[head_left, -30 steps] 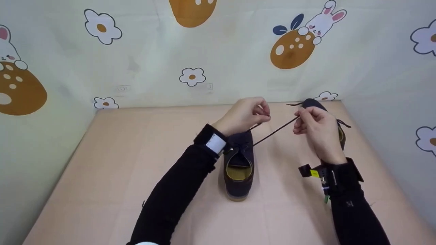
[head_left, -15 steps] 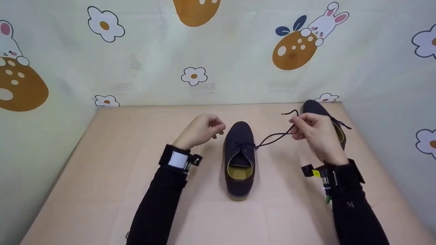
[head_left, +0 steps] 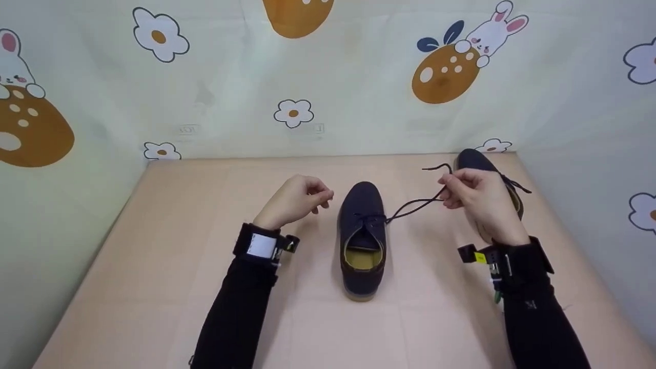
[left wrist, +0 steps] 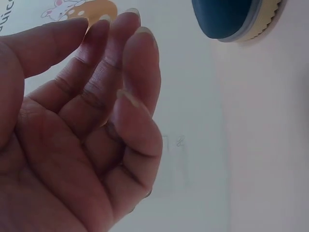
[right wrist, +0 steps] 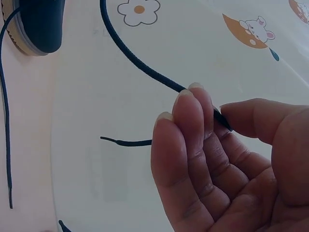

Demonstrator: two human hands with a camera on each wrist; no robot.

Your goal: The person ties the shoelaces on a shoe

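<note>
A dark navy lace-up shoe (head_left: pixel 360 202) with a tan lining stands in the middle of the table, its toe pointing away from me. Two lace strands run from its eyelets towards the right. My right hand (head_left: pixel 479 197) pinches one shoelace (right wrist: pixel 140 63) between thumb and fingers, and the lace's tip sticks out beyond them. The other lace (right wrist: pixel 6 121) hangs free of the fingers in the right wrist view. Left of the shoe, my left hand (head_left: pixel 294 201) hovers with loosely curled fingers (left wrist: pixel 140 63) and holds nothing. The shoe's toe shows at the top of the left wrist view.
A second dark shoe (head_left: pixel 474 161) lies at the back right, partly hidden behind my right hand, with its own laces loose. The peach-coloured table (head_left: pixel 205 256) ends at a pale backdrop (head_left: pixel 230 102) printed with flowers and rabbits.
My left hand has drawn back from above the shoe to its left side, and its lace now lies to the right. The right hand keeps its lace, which has gone from taut to slack.
</note>
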